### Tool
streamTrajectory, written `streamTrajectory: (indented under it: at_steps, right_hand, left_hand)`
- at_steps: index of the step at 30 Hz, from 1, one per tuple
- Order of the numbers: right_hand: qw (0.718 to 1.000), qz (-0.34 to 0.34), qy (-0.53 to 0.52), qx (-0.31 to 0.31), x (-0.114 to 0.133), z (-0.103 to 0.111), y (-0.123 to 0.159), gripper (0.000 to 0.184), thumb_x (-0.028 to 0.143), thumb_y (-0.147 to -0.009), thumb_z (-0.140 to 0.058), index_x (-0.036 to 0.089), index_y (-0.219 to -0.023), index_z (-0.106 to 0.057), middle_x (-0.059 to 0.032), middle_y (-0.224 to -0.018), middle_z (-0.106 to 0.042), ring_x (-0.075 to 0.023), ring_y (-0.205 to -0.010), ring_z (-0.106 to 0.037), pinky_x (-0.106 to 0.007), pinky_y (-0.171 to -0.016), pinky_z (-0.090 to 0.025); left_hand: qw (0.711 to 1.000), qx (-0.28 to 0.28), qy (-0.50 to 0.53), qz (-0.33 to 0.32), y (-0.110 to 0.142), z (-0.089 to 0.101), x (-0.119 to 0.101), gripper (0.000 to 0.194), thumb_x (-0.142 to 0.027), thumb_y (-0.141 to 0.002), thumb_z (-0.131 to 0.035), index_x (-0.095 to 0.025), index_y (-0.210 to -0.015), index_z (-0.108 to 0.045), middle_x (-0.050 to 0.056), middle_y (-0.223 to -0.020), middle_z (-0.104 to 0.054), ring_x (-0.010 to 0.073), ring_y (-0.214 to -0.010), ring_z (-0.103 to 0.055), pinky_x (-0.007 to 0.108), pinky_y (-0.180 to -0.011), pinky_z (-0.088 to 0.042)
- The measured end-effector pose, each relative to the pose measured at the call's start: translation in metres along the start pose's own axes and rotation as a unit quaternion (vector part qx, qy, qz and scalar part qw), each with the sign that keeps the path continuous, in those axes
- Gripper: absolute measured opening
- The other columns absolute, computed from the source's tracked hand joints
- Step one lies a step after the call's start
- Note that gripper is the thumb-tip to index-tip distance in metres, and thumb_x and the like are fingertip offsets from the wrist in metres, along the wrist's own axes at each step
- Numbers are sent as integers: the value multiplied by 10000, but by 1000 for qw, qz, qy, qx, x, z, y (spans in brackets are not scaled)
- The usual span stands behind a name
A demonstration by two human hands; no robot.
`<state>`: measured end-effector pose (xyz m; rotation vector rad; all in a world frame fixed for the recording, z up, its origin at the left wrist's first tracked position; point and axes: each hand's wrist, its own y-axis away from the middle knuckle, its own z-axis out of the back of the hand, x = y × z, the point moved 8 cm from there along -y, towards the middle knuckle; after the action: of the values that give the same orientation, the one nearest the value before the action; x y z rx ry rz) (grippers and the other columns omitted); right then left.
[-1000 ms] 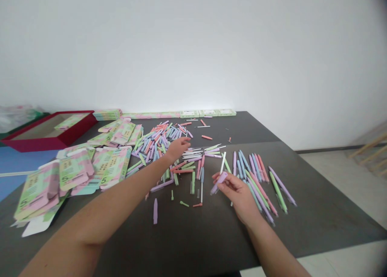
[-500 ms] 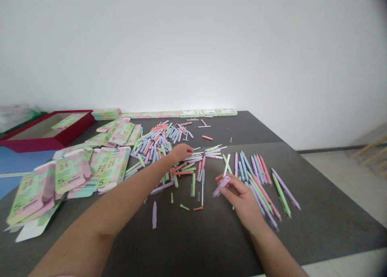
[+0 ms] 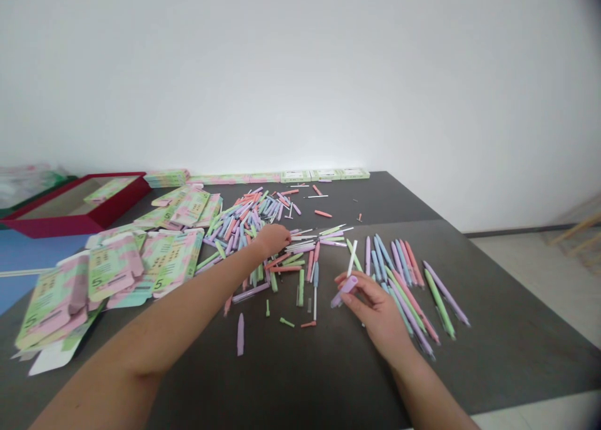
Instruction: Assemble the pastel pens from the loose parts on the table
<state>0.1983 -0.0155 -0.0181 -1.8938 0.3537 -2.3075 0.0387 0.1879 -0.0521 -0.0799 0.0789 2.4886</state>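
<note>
My left hand (image 3: 273, 238) reaches far out over a heap of pastel pen parts (image 3: 248, 220) on the dark table (image 3: 328, 367), its fingers curled down among thin white refills (image 3: 305, 236). What it pinches is hidden. My right hand (image 3: 370, 305) is closer to me, with its fingers closed on a lilac pen barrel (image 3: 344, 290) that it lifts just above the table. To the right of that hand lies a row of assembled pens (image 3: 408, 280) in green, pink, blue and lilac.
Flattened green and pink cartons (image 3: 113, 264) cover the table's left side. A red tray (image 3: 70, 201) stands at the far left, and boxes (image 3: 323, 175) line the back edge by the white wall. Small loose caps (image 3: 240, 333) lie nearer me. The table edge runs down the right.
My left hand has drawn back a little from the far pile and closed down onto the white refills. The right hand has kept the lilac barrel almost still.
</note>
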Motion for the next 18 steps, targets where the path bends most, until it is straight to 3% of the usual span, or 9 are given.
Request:
streamTrajectory:
  at_steps: [6, 10, 13, 14, 16, 18]
  right_hand:
    - [1000, -5, -3, -8, -4, 2, -1, 152, 276, -796, -600, 235, -935, -647, -46, -1039, -597, -208, -959, -549, -334, -815, -440]
    - [1000, -16, -14, -14, -8, 3, -1, 162, 284, -794, -604, 237, -944, -644, -45, -1045, -588, -202, -932, -552, -335, -818, -436]
    - [999, -18, -40, -17, -10, 2, 0, 166, 286, -792, -611, 242, -948, -643, -44, -1046, -590, -208, -961, -544, -339, -834, -430]
    - [998, -16, -55, -20, -11, 2, 1, 169, 286, -789, -615, 245, -950, -643, -43, -1045, -593, -212, -976, -540, -344, -845, -426]
    - [996, -10, -90, -23, -12, 1, 2, 169, 278, -782, -624, 254, -948, -643, -37, -1038, -597, -215, -996, -535, -351, -866, -414]
    - [992, -2, -125, -19, -12, -1, 3, 159, 259, -779, -630, 262, -937, -642, -28, -1036, -596, -212, -1002, -533, -352, -873, -407]
  left_hand:
    - [999, -24, 18, 14, 4, 7, -5, 223, -217, -778, -484, -123, -733, -682, 153, -846, -670, 255, -867, -607, 356, -804, -407]
    - [996, -55, 67, 12, 15, 25, -11, 253, -236, -835, -411, -129, -859, -640, 122, -917, -661, 215, -879, -597, 317, -796, -419]
    - [985, -73, 153, 8, 38, 37, -31, 284, -318, -882, -352, -160, -954, -576, 61, -890, -661, 166, -808, -601, 272, -722, -443]
    - [960, -78, 270, 2, 47, 38, -41, 262, -337, -876, -380, -162, -945, -563, 49, -876, -659, 158, -801, -600, 266, -719, -444]
    - [878, -69, 473, -9, 68, 36, -64, 225, -358, -830, -488, -169, -937, -546, 31, -864, -646, 150, -808, -598, 261, -726, -446]
    - [802, -61, 594, 2, 86, 30, -85, 257, -322, -759, -606, -167, -955, -546, 19, -862, -622, 136, -798, -587, 254, -736, -438]
